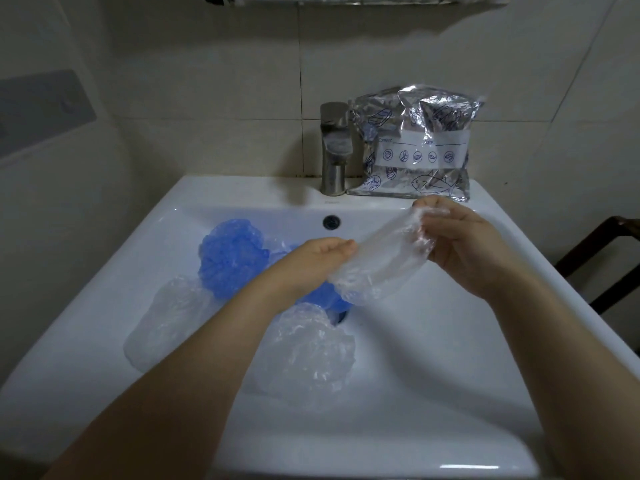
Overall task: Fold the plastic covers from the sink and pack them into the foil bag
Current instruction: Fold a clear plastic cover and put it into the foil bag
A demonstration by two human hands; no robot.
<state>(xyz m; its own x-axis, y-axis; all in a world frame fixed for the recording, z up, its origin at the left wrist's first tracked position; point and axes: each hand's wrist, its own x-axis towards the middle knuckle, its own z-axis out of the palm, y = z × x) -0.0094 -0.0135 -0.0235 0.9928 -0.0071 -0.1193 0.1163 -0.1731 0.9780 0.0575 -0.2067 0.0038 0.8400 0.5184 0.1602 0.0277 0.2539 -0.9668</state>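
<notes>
A clear plastic cover (377, 268) hangs stretched between my two hands above the white sink (450, 341). My left hand (311, 261) grips its lower left end. My right hand (460, 244) pinches its upper right end, with thin plastic bunched over the fingers. In the basin lie a crumpled blue cover (232, 261), a clear cover (166, 320) at the left and another clear cover (311, 351) near the drain. The silver foil bag (415, 147) stands on the sink's back ledge, right of the tap, leaning on the wall tiles.
A steel tap (334, 150) rises at the middle of the back ledge. The overflow hole (331, 222) sits below it. A dark wooden chair frame (602, 258) stands beyond the sink's right edge. Tiled walls close in behind and to the left.
</notes>
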